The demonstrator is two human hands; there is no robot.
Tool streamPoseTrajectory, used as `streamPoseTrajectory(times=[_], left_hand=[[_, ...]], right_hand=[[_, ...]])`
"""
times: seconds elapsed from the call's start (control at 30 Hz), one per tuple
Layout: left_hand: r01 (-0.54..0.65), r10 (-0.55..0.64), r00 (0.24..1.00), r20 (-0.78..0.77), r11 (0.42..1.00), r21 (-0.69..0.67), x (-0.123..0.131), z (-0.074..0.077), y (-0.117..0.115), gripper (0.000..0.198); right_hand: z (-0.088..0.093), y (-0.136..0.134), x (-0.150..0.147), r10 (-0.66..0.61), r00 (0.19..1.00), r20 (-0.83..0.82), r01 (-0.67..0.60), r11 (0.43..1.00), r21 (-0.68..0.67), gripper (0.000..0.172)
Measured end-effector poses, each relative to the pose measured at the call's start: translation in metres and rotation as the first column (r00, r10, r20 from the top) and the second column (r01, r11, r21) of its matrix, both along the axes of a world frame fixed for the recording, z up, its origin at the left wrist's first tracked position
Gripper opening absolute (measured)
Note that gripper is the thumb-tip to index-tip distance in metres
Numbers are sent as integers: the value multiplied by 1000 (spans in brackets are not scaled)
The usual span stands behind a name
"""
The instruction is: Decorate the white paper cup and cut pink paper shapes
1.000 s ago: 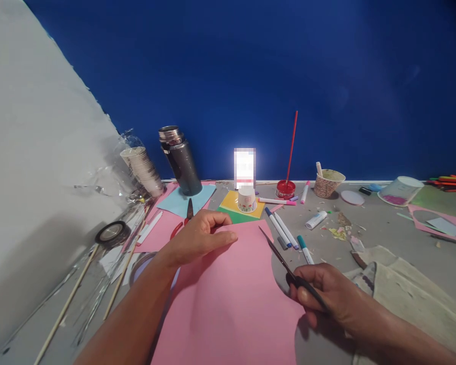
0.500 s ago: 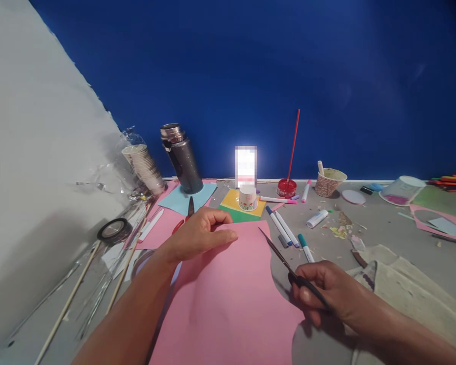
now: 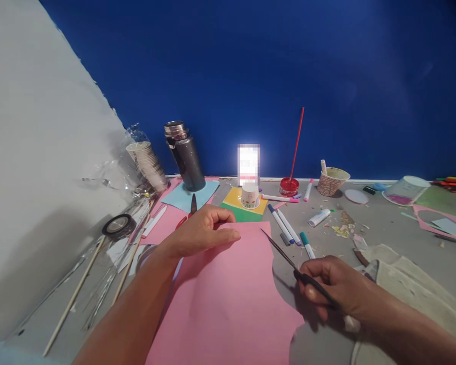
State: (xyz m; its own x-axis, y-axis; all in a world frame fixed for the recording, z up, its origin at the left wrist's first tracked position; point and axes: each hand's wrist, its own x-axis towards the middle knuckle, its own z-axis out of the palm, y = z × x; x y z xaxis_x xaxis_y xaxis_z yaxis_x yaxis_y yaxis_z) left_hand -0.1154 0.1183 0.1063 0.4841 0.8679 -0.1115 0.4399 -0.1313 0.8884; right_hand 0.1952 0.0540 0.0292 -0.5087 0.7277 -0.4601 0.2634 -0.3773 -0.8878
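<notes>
A large sheet of pink paper (image 3: pixel 228 299) lies toward me, its right edge cut in a curve. My left hand (image 3: pixel 209 230) pinches the sheet's far edge, thumb on top. In my right hand (image 3: pixel 329 289) is a pair of scissors (image 3: pixel 283 251) with dark handles. Their blades look nearly closed, tips over the paper's far right corner; whether they touch it I cannot tell. Behind my left hand lies a second pair of scissors (image 3: pixel 193 204) with red handles, partly hidden. A decorated paper cup (image 3: pixel 250 197) stands upside down on a yellow and green card (image 3: pixel 233 209).
A dark flask (image 3: pixel 186 162) and stacked paper cups (image 3: pixel 146 162) stand back left, near black tape (image 3: pixel 117 225) and wooden sticks (image 3: pixel 74 296). Markers (image 3: pixel 281 225) lie beyond the sheet. At right are a patterned cup (image 3: pixel 331 182), a clear cup (image 3: pixel 406 191) and a beige cloth (image 3: pixel 406 289).
The view has shifted slightly, moving most things a little to the right. Both hands keep their holds on the paper and the scissors.
</notes>
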Motion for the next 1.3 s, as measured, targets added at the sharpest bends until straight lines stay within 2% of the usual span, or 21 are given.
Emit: streamPoseTrajectory(times=[0.2,0.37,0.8,1.03,1.3], left_hand=[[11,-11,999,-40,1000,-5,4,3,-2,25],[27,-29,998,-53,999,-32,8,5,-4,26],[69,-69,995,-74,998,4,8,5,-2,27],[85,-85,994,-76,996,5,8,2,-3,27],[138,-137,988,-68,990,4,12,1,-4,24]], right_hand=[[-1,-1,0,2,1000,-3,-2,1000,-19,62],[2,-1,1,24,1000,0,-24,1000,-8,58],[3,0,6,62,997,43,-62,998,13,59],[-3,3,9,92,995,34,-92,996,11,62],[3,3,6,93,995,43,-94,995,15,61]])
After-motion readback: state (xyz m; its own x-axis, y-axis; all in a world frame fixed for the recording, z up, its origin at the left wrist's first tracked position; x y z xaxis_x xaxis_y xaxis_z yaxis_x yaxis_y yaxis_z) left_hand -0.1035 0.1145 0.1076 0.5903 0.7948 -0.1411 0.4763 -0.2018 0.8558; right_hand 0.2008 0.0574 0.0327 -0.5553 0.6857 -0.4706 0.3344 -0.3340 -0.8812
